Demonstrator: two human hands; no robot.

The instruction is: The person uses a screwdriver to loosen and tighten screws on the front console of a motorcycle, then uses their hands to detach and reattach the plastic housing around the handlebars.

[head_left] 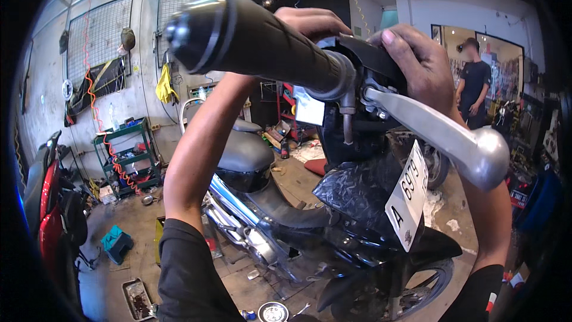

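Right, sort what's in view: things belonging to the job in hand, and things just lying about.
Apparently in the job:
black motorcycle
its handlebar
metal lever
dark panel behind the handlebar

Apparently just lying about, on the floor:
teal plastic piece
shallow tray
round dish
wrench

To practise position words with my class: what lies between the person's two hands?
In the head view, a black cover, near the inner end of the grip, lies between the left hand and the right hand.
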